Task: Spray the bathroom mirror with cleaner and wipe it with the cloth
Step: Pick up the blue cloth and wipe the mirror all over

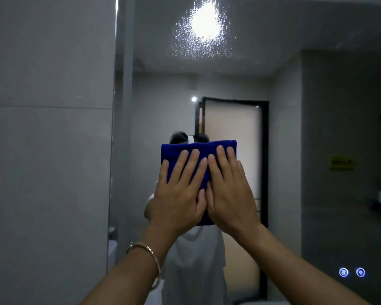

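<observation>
A folded blue cloth [198, 148] lies flat against the bathroom mirror [295, 150] at mid height. My left hand [178, 194] and my right hand [229, 194] press on it side by side, fingers straight and pointing up, thumbs meeting in the middle. A patch of spray droplets [204, 29] glitters on the glass high above the cloth, over the reflected ceiling light. No spray bottle is in view.
The mirror's left edge [113, 128] runs down beside a grey tiled wall [48, 139]. Two lit touch buttons [352, 272] glow at the mirror's lower right. The glass reflects a person in white, a frosted door and shelves at the right.
</observation>
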The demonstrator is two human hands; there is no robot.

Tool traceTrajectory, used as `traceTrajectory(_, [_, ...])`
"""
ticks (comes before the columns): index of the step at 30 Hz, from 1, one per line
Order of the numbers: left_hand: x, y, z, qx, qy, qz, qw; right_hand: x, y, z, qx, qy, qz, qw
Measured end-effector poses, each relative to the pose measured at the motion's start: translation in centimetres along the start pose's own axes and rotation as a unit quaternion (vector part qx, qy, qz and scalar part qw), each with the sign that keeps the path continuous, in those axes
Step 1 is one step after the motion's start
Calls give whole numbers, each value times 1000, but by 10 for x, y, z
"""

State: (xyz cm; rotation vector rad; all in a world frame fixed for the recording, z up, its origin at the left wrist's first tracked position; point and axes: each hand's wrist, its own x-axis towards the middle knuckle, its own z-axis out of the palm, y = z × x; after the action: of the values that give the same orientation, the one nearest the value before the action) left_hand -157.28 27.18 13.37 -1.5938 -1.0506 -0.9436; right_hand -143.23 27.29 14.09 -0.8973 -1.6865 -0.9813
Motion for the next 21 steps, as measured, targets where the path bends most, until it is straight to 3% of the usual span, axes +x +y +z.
traceTrajectory(10, [11,-33,-8,6,-8,86,996,11,-8,15,30,5,14,999])
traceTrajectory(21, [104,-134,-53,53,20,16,998,169,-44,1,-30,32,-50,998])
